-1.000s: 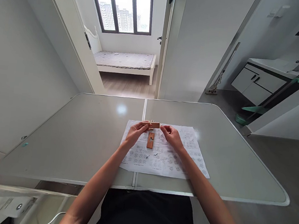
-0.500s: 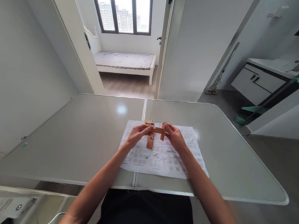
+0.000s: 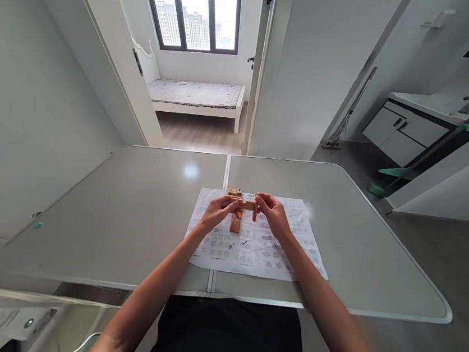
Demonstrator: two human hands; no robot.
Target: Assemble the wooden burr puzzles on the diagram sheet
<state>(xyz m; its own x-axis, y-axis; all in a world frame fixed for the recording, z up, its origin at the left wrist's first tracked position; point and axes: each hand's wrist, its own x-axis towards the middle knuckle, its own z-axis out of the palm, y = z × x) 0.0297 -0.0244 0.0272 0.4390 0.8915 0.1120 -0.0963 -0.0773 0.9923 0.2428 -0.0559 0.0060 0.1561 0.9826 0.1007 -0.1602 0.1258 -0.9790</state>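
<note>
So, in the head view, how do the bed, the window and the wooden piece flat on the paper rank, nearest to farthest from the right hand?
From the right hand:
1. Flat wooden piece: on the paper, leftward.
2. Bed: beyond the table, leftward.
3. Window: farthest, beyond the bed.

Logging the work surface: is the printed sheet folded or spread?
Spread: the printed sheet lies open on the table under a wooden piece, its four corners showing.

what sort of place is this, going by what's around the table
Probably a home, perhaps a flat: past the table, a doorway shows a bed near a window with tall buildings outside, and to the right is a washbasin cabinet.
</note>
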